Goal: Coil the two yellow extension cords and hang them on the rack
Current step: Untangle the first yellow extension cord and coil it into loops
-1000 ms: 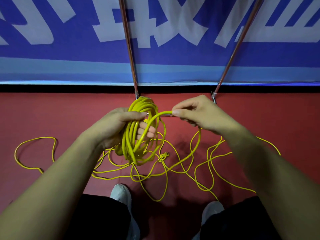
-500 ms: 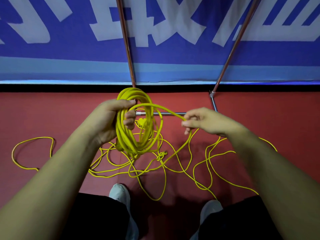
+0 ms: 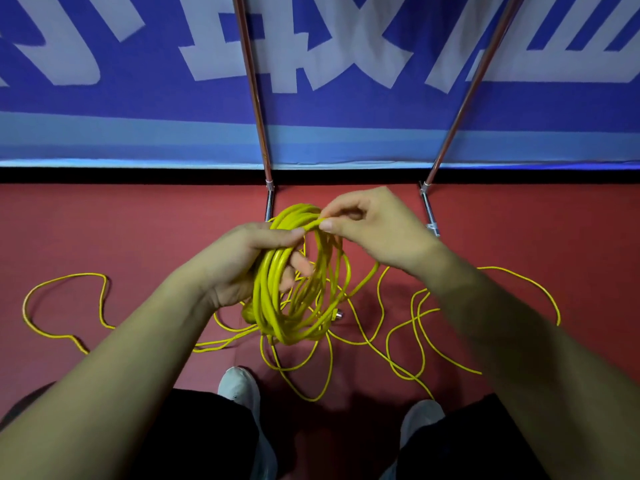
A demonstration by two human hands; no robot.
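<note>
Nearest are two white shoes, left (image 3: 239, 386) and right (image 3: 420, 415), below black trouser legs (image 3: 194, 434) on the red floor (image 3: 104, 230). Loose loops of thin yellow extension cord (image 3: 79, 274) sprawl across the floor to both sides; whether they are one cord or two cannot be told. Above them the left hand (image 3: 249, 261) grips a thick yellow coil of cord (image 3: 268, 299), fingers curled through it and thumb on top. The right hand (image 3: 374, 230) pinches one strand between thumb and forefinger at the coil's top. Beyond, two slanted metal rack poles (image 3: 258, 109) rise before a blue banner with white characters (image 3: 138, 98).
</note>
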